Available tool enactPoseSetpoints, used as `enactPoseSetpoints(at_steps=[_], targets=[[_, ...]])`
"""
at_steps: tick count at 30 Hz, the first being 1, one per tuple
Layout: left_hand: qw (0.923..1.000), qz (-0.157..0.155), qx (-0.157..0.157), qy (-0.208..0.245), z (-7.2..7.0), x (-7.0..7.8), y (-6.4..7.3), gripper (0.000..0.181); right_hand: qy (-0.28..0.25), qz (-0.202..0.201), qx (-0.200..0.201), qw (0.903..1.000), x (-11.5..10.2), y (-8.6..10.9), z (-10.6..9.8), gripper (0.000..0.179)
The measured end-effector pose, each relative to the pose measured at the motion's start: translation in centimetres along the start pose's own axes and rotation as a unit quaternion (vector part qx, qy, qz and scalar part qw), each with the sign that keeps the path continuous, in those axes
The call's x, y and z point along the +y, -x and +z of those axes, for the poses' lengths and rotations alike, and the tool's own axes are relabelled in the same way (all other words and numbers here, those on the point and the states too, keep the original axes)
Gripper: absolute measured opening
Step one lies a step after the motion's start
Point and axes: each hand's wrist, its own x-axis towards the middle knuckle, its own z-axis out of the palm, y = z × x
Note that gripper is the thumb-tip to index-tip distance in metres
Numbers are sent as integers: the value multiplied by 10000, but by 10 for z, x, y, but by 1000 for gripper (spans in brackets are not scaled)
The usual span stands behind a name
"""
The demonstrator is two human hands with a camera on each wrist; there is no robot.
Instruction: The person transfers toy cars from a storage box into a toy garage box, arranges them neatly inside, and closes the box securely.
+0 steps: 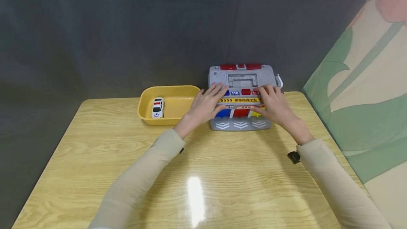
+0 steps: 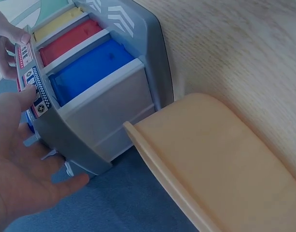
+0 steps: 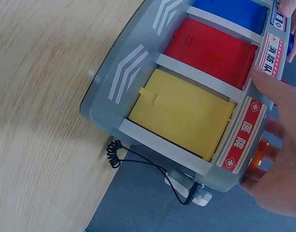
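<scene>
A grey toy parking garage (image 1: 240,124) with blue, red and yellow doors stands at the back of the table. My left hand (image 1: 205,105) lies over its left front edge, fingers spread and fairly straight, thumb at the front label. On the right, my right hand (image 1: 275,105) holds the roof edge, its fingers bent over the top and its thumb on the front. The right wrist view shows the yellow door (image 3: 184,113) and the red door (image 3: 210,50) closed; the blue door (image 2: 92,70) is closed too in the left wrist view.
Left of the garage sits a yellow tray (image 1: 173,120) with a white toy car (image 1: 157,108) in it. A black coiled cord (image 3: 114,153) leads to a white piece on the garage's side. Dark cloth (image 1: 127,38) hangs behind; a patterned surface (image 1: 365,109) borders the right.
</scene>
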Motion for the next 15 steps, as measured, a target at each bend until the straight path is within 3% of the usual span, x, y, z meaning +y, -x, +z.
enactPoseSetpoints(at_steps=[6,15], targets=[[9996,-154,-234,3,-8,1,2,69,-29,-67,-1,10000,-2,-1,2,65],[9993,-79,-375,49,-11,1,2,70,-38,-124,65,9999,-1,0,1,65]])
